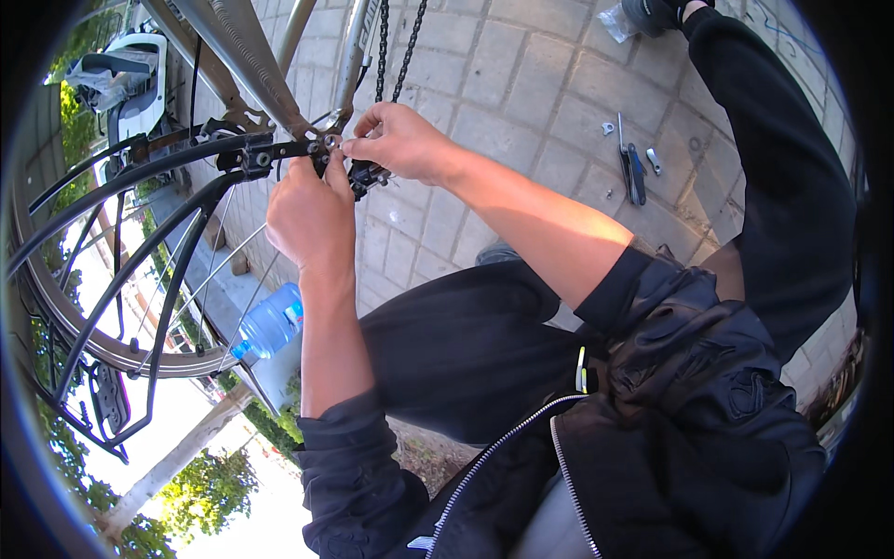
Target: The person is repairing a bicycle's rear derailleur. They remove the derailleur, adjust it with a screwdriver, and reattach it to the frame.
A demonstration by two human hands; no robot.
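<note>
At the frame's [250, 65] lower end, the person's two hands are working around a black bar [296, 149], which is meeting the frame beside a small silver bolt [330, 142]. The left hand [312, 214] is cupping the bar's end from below, its fingers bunching close; whether they are pinching anything cannot be told. The right hand [407, 144] is reaching in from the frame's right, thumb and forefinger nearly meeting at the bolt; whether they are clamping it cannot be told either.

Doing this well is probably depending on the left hand bracing the bar so the holes are lining up, while the right is turning the bolt straight and lightly, by feel, before any tool is tightening it. A slip would probably be sending the bolt down to the paving [521, 84].

Counting outward from the frame: one wheel [177, 365] is standing to its left; one chain [402, 70] is hanging to its right, showing two runs; one blue bottle [270, 324] is resting below it. Well to its right, one folding tool [635, 179] is lying on the paving, with three small loose pieces [654, 161] lying around it.
</note>
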